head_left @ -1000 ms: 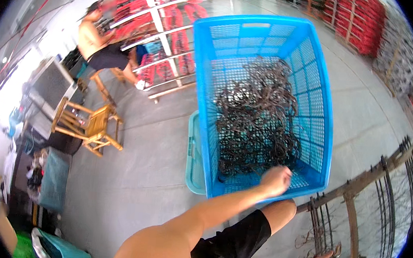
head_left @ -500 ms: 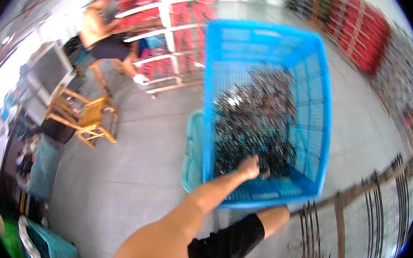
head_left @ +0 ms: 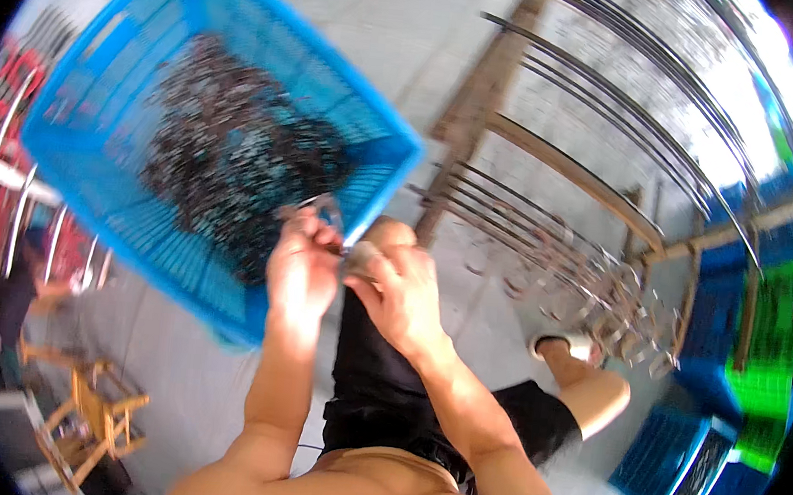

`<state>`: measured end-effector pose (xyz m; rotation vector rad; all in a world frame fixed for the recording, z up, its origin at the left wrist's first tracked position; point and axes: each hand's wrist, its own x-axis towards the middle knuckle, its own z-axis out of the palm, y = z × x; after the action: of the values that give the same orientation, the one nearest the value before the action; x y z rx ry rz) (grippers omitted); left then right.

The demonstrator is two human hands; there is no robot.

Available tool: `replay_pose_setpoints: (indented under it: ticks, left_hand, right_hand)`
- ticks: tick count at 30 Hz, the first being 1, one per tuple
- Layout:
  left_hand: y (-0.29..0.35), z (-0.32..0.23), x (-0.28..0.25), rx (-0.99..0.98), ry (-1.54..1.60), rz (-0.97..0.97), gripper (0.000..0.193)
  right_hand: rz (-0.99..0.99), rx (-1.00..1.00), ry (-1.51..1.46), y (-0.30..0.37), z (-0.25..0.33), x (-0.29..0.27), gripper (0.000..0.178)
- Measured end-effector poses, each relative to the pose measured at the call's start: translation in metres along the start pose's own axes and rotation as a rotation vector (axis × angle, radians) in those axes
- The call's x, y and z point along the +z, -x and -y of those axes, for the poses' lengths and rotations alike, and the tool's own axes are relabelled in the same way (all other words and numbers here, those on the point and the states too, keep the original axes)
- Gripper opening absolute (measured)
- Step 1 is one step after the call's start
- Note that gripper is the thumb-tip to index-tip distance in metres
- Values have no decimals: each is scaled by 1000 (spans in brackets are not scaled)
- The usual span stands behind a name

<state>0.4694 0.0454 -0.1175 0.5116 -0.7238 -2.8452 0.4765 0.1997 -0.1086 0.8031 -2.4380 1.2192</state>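
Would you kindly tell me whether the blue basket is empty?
No, a heap of dark pieces lies inside the blue basket.

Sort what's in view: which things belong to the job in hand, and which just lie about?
Likely the job:
- blue plastic mesh basket
- dark tangled pieces inside
- small grey curved piece in left grip
- brown wooden rack with dark rods

Apparently lying about:
- yellowish-brown wooden chair
- red looped bundles
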Motion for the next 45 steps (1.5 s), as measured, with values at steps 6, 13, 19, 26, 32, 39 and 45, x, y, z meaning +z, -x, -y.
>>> replay_pose_setpoints:
  ticks: [6, 13, 19, 26, 32, 39, 45]
  left_hand:
    - [19, 17, 20, -50, -373, 130, 9]
    - [17, 39, 9, -367, -899, 528, 14]
    - [30, 55, 8, -255, -461, 211, 14]
    - [27, 84, 26, -476, -207, 226, 32]
    - [-31, 66, 26, -214, -657, 213, 19]
    - [-59, 124, 6, -30, -817, 337, 15]
    - [-66, 123, 19, -95, -709, 290, 10]
  right_hand:
    - [-155, 296, -445, 28, -27, -43, 16]
    - [-117, 750, -778, 34, -43, -77, 21]
    - [-507, 751, -1276, 34, -50, -44, 42]
    - [-518, 530, -489, 53, -51, 4, 28]
    - [-847, 793, -486, 37, -63, 14, 26]
    - [-954, 959, -448, 27, -93, 31, 28]
    - [-939, 899, -467, 6, -94, 20, 20]
